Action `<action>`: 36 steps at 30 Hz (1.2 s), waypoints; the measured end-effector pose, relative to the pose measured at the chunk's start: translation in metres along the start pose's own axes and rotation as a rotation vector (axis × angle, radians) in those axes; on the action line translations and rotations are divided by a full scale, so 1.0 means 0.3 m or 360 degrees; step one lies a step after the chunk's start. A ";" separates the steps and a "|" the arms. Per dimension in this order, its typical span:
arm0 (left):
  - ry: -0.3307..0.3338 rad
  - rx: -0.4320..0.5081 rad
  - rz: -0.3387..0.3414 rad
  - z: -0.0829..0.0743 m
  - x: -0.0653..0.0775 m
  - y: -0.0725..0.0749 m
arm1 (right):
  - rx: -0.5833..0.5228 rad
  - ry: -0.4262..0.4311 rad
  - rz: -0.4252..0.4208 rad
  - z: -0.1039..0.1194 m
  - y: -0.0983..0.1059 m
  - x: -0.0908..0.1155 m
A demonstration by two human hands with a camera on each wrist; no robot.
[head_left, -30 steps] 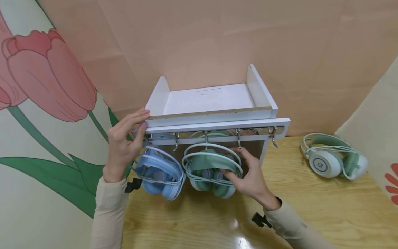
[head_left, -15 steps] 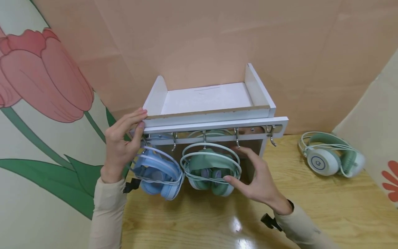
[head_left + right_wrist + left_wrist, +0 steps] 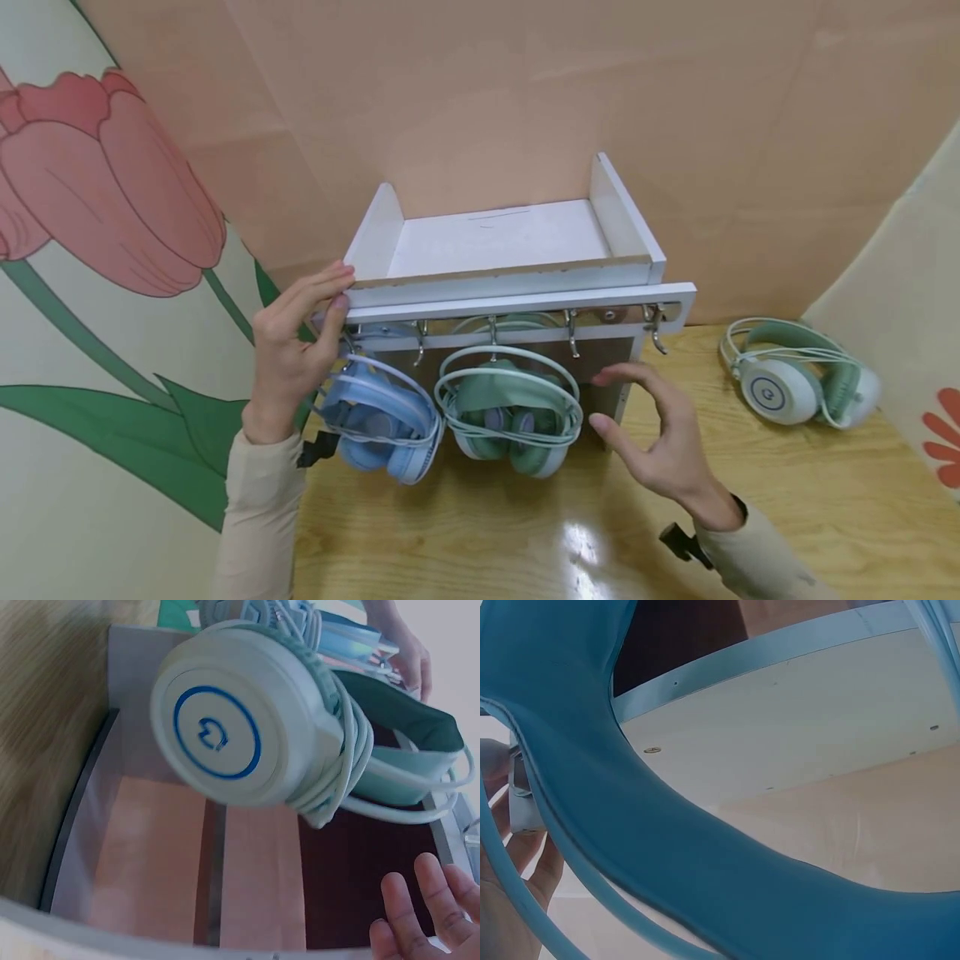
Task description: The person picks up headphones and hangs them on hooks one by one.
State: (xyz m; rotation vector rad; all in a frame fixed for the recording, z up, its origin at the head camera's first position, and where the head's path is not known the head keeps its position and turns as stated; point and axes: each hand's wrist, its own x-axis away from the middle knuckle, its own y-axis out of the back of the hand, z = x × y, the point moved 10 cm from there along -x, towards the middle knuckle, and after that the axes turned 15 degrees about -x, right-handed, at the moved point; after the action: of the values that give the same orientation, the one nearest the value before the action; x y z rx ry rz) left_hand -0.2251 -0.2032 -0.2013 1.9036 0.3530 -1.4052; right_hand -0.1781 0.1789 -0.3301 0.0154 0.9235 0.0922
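Note:
My left hand [image 3: 294, 346] grips the left end of the white hook rack [image 3: 517, 298], fingers over the top and thumb on the front. Below it, blue headphones [image 3: 408, 458] hang from the leftmost hook, their headband [image 3: 675, 840] filling much of the left wrist view. Green-and-white headphones [image 3: 510, 385] hang from a middle hook, cable wound around them. To their right, my right hand [image 3: 671, 446] is held apart from them, thumb and fingers spread and holding nothing. In the right wrist view its fingers [image 3: 435, 896] show below the hanging green headphones' round white ear cup [image 3: 217, 735].
Another pair of green-and-white headphones [image 3: 780, 392] lies on the wooden tabletop [image 3: 810, 500] at the right. Two metal hooks [image 3: 573, 333] to the right of the hanging green pair carry nothing. A wall with a painted tulip [image 3: 127, 183] stands close on the left.
My right hand has let go of the green headphones and drawn back to the right, leaving them hanging on the hook. My left hand has kept its grip on the rack.

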 end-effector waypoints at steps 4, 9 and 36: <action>-0.0005 -0.0004 -0.0013 -0.003 -0.002 0.005 | 0.0035 -0.0003 -0.0043 -0.002 0.046 0.008; 0.0001 -0.0019 -0.0024 -0.003 -0.005 0.014 | 0.0125 -0.0028 -0.0094 -0.020 0.121 0.009; -0.0003 0.0011 0.0013 -0.001 0.000 -0.002 | 0.0682 -0.0327 -0.0103 -0.119 0.477 -0.042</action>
State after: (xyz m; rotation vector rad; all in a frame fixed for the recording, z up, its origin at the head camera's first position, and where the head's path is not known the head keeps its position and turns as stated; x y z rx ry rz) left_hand -0.2253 -0.2027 -0.2015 1.9071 0.3395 -1.4046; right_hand -0.2244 0.3195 -0.3341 0.3858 0.7234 -0.1662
